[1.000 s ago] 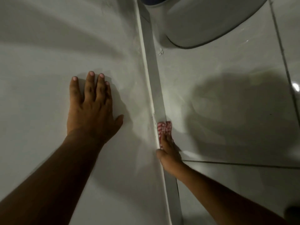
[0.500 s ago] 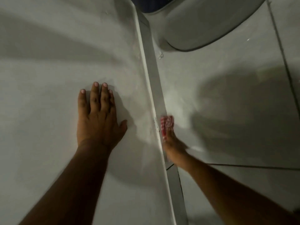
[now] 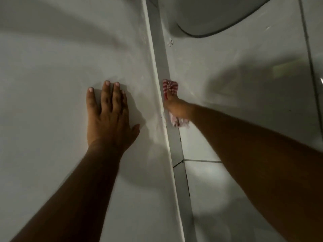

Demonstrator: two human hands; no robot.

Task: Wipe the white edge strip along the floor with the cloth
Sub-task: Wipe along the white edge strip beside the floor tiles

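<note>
Cloth (image 3: 170,88), red-and-white striped: soft, light, bunches easily; pressed on the white edge strip (image 3: 161,55) at the floor (image 3: 244,84).
Right hand (image 3: 176,108) closed over its middle, the best hold; left hand (image 3: 110,119) flat, fingers spread, on the wall panel (image 3: 52,75).

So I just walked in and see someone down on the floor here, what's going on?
A person is cleaning the white edge strip where the wall meets the tiled floor. Their right hand presses a red-and-white striped cloth against the strip, partway along it. The left hand lies flat and open on the wall, apparently for support. A small white speck sits on the floor further ahead, beside the strip.
</note>
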